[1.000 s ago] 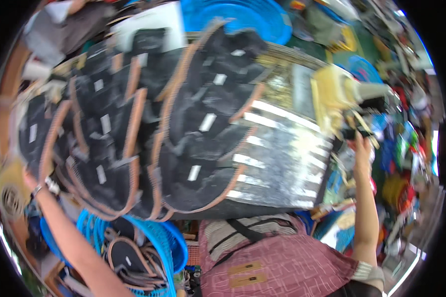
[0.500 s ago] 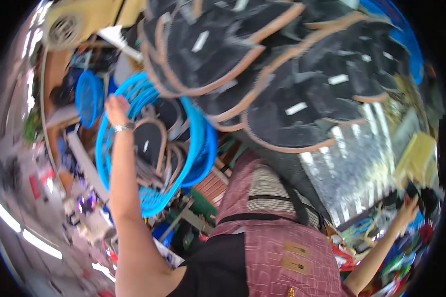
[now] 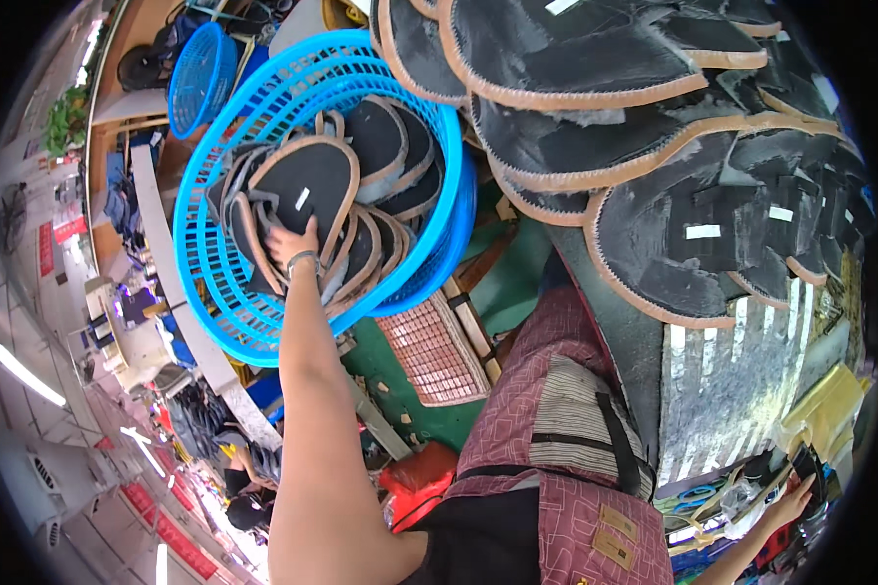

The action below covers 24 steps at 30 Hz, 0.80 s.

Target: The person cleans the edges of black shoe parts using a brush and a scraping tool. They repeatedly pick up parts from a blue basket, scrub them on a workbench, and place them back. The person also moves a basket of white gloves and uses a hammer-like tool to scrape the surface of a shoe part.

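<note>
My left hand [image 3: 293, 246] reaches down into a blue plastic basket [image 3: 187, 219] holding several curved black pieces with stitched tan edging. Its fingers are apart, and they rest on the edges of the pieces; the thumb touches a rounded black piece [image 3: 314, 180] with a small white label. Far out at the right rim, my right hand [image 3: 788, 504] is by a black item [image 3: 808, 476]. Its fingertips meet that item, but whether they grip it does not show. More large black, tan-edged pieces [image 3: 668, 229] lie overlapped in a heap at the upper right.
Against the large basket is a darker blue container [image 3: 466, 219]. A smaller blue basket [image 3: 202, 80] stands behind at the left. Below are a reddish-brown tiled seat mat [image 3: 434, 356] and a red bag [image 3: 419, 478]. A striped, worn metal surface [image 3: 732, 385] and yellow material [image 3: 827, 409] are on the right.
My left hand has moved from the basket's left rim area down onto the pieces inside. The view has shifted toward the basket. My right hand stays at the right by the black item.
</note>
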{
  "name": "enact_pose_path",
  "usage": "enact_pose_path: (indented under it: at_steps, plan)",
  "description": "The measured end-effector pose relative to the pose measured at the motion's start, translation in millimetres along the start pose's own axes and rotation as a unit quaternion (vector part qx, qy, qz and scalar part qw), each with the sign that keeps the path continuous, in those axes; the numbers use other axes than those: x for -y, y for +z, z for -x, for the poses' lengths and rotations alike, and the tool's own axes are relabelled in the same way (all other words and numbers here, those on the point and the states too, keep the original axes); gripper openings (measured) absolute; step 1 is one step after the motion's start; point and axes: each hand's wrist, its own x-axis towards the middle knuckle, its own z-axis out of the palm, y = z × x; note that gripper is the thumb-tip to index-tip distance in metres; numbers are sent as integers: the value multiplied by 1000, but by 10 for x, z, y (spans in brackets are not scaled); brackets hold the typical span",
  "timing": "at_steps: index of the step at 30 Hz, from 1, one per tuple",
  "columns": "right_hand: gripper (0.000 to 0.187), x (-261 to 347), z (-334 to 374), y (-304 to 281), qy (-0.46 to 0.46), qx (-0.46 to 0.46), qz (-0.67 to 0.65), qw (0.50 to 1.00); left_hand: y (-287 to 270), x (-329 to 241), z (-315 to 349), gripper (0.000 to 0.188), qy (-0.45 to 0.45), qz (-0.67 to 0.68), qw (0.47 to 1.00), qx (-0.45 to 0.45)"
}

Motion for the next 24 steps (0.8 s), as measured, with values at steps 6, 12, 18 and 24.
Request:
enact_pose_path:
  at_steps: [6, 12, 18, 24]
  plan:
    - [36, 249, -49, 267, -49, 17, -41, 998, -243, -488, 75, 62, 226, -103, 967, 45]
    - [36, 284, 133, 231, 39, -44, -166, 984, -1731, -649, -146, 28, 255, 194, 941, -110]
    - [28, 46, 387, 533, 11, -69, -276, 959, -3504, -1755, 1591, 30, 772, 319, 546, -63]
    - [27, 336, 388, 593, 119, -80, -332, 932, -3129, -2877, 3999, 28, 890, 455, -23, -2]
